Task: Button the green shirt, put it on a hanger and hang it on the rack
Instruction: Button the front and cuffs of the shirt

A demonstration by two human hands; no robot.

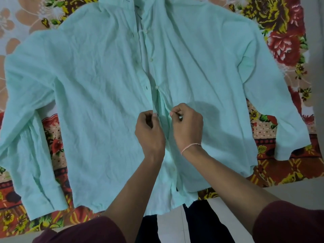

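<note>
The pale green shirt (98, 88) lies face up and spread out on a flowered bedsheet, collar at the far end, sleeves out to both sides. Its front is parted along the middle, where small white buttons (156, 87) show on the right placket. My left hand (149, 130) pinches the left placket edge at mid-shirt. Close beside it, my right hand (187, 125) pinches the right placket at the same height. The two hands are almost touching. No hanger or rack is in view.
The flowered bedsheet (284, 42), red, yellow and orange, covers the bed under the shirt. The shirt's hem hangs over the near edge of the bed (289, 186). Below it are my dark trousers (201, 223) and a pale floor.
</note>
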